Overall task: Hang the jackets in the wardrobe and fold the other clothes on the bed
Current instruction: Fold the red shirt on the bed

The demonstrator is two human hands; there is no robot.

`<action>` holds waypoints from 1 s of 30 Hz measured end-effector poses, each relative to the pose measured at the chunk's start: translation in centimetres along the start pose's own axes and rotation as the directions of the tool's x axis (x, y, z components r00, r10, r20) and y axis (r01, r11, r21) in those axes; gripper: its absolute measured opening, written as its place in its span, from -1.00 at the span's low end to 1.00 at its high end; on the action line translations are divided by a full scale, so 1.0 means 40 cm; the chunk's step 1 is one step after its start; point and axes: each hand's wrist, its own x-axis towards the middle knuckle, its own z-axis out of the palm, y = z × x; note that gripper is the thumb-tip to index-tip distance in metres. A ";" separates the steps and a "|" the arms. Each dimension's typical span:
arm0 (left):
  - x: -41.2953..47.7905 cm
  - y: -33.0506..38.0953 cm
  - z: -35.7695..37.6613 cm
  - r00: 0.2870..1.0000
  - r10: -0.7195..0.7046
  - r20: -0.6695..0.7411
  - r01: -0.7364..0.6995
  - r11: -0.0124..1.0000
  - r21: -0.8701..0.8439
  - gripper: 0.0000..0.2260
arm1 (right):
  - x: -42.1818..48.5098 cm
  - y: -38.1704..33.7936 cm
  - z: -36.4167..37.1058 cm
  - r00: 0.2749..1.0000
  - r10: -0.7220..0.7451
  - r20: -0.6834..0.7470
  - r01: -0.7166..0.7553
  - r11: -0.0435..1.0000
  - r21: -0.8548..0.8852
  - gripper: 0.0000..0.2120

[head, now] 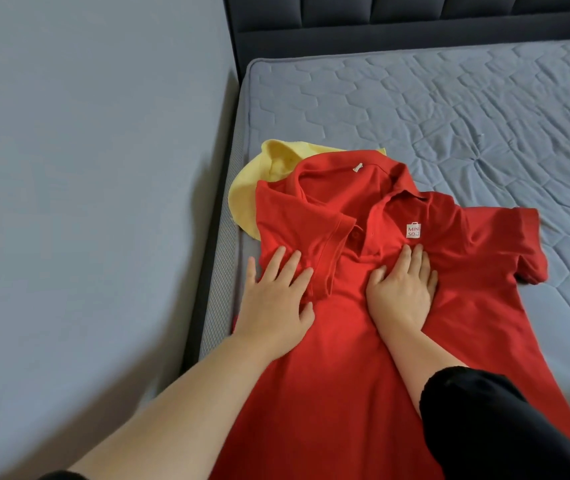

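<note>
A red polo shirt lies face up on the grey quilted mattress, collar toward the headboard, with a white logo on the chest. Its left sleeve is folded inward over the front; the right sleeve lies spread out to the side. My left hand presses flat on the folded sleeve at the shirt's left edge, fingers spread. My right hand lies flat on the chest just below the logo. A yellow garment lies partly under the shirt's collar, by the mattress's left edge.
A grey wall runs close along the left side of the bed. A dark padded headboard stands at the far end. Bare mattress stretches to the right and beyond the shirt.
</note>
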 end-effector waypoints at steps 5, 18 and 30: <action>-0.053 0.042 0.032 0.928 -0.268 -0.258 0.157 0.912 -0.380 -0.59 | 0.005 -0.003 -0.006 0.996 0.003 0.084 0.000 0.999 -0.036 -0.40; -0.042 0.060 -0.073 0.571 -0.313 0.759 0.358 -0.737 -0.573 -0.85 | 0.105 -0.254 -0.194 0.910 -0.047 0.411 -0.230 0.768 0.597 -0.48; -0.038 0.042 -0.122 0.714 -0.112 0.691 0.138 -0.946 -0.295 -0.79 | 0.084 -0.325 -0.249 0.884 -0.076 0.461 -0.208 0.819 0.534 -0.70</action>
